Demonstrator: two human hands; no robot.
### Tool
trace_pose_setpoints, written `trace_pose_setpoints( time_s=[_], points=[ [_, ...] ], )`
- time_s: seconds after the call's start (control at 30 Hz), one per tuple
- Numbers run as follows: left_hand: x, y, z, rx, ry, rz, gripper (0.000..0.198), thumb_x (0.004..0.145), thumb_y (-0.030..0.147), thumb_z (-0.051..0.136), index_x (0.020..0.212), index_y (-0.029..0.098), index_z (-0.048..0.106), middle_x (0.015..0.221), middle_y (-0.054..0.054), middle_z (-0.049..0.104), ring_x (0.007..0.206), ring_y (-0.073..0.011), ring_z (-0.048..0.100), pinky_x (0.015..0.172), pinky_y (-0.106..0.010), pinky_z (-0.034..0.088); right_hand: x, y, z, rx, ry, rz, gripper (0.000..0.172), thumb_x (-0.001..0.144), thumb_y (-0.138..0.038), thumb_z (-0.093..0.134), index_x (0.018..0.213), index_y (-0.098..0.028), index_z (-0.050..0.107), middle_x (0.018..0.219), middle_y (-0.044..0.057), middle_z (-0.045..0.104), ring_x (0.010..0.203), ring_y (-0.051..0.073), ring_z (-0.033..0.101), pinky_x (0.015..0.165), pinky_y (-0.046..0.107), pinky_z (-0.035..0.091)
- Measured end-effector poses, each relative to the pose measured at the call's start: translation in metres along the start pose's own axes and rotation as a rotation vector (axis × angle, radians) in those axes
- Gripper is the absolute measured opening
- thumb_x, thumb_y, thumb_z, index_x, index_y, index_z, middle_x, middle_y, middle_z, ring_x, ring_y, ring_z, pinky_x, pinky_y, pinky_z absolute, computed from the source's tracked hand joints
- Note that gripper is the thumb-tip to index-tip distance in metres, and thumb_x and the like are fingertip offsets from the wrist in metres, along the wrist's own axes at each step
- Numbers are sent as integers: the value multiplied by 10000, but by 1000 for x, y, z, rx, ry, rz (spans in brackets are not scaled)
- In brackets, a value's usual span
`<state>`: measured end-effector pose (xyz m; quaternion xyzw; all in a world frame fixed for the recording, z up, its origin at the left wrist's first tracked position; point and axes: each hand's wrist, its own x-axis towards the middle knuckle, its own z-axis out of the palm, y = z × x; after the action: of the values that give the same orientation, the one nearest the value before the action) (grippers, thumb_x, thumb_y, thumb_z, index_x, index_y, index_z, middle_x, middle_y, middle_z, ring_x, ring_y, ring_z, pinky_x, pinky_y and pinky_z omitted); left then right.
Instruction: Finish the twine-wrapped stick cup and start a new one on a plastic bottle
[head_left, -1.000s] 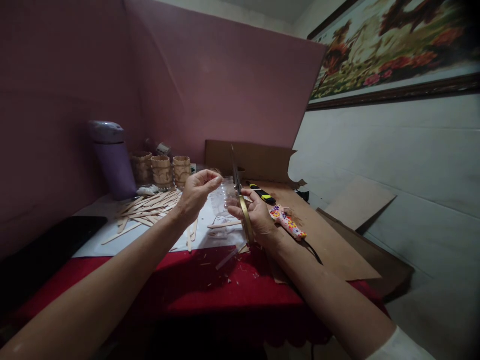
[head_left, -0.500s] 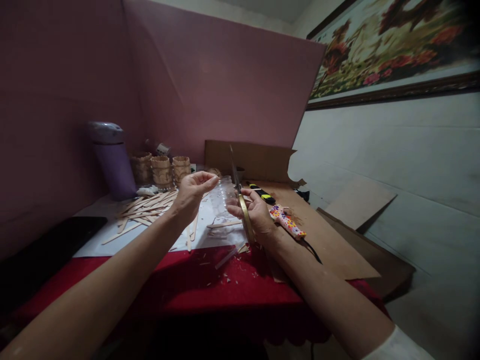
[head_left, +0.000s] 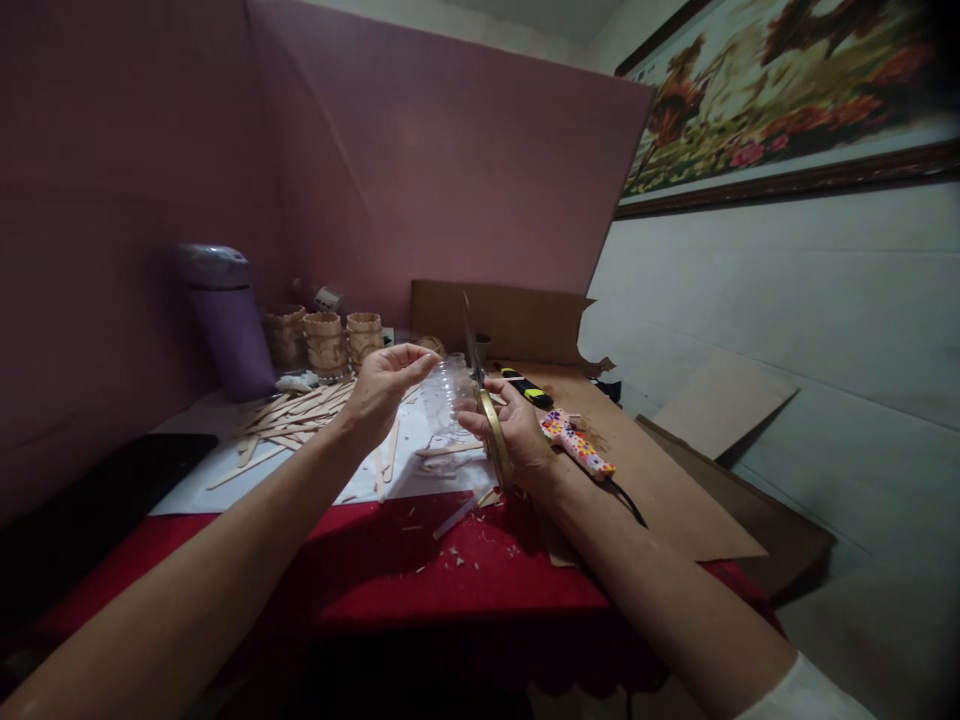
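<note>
My left hand [head_left: 396,385] pinches the upper left edge of a clear, ribbed plastic bottle piece [head_left: 448,390], held above the table. In my right hand [head_left: 516,425] is a pair of scissors [head_left: 493,430] with gold-coloured handles, its blades pointing up and away beside the right side of the plastic. Whether the blades touch the plastic I cannot tell. Beneath the hands lie a white sheet [head_left: 420,478] and flat wooden sticks [head_left: 296,418], heaped mostly to the left. Small scraps [head_left: 457,556] are strewn over the red cloth [head_left: 360,570] at the front.
A purple bottle [head_left: 232,340] and several stick-clad cups [head_left: 324,342] stand at the back left. To the right, a flower-patterned glue gun [head_left: 576,445] and a black-and-yellow cutter [head_left: 525,387] lie on cardboard [head_left: 667,500]. A dark flat object [head_left: 112,495] lies at the left.
Hands, scissors and plastic keep nearly the same pose. The whole view has shifted very slightly.
</note>
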<state>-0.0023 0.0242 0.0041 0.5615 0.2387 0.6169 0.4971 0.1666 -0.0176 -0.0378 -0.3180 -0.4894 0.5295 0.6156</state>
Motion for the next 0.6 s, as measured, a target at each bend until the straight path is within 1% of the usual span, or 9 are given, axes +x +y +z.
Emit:
trace_pose_setpoints(
  time_s=[0.13,0.27,0.43,0.6],
  points=[
    [-2,1,2,-18,14,11,320,537,394,929,688,169,759,712,-27,666,723,-131,533,731,-270,410,-1,-1,1,0,-4,11,596,510,-247,917,1002,-229,580,840,-6,732,756,160,677,717,291,512],
    [-3,1,3,-32,27,37,313,526,393,928,679,179,760,718,-28,668,718,-136,528,719,-271,415,0,-2,1,18,-3,6,604,504,-240,921,1006,-232,584,855,-6,737,791,168,688,731,292,518],
    [-4,1,4,-28,20,92,281,555,388,912,693,191,766,747,-31,680,743,-144,538,737,-273,421,-1,-1,1,23,-13,-7,600,523,-246,919,1017,-243,578,860,-7,738,793,166,688,746,300,528],
    [-5,2,5,-29,24,128,257,575,370,903,694,189,765,746,-27,682,750,-138,545,750,-265,419,-2,-4,3,22,-17,0,598,512,-242,911,1003,-229,570,846,-1,733,714,142,656,677,274,517]
  ],
)
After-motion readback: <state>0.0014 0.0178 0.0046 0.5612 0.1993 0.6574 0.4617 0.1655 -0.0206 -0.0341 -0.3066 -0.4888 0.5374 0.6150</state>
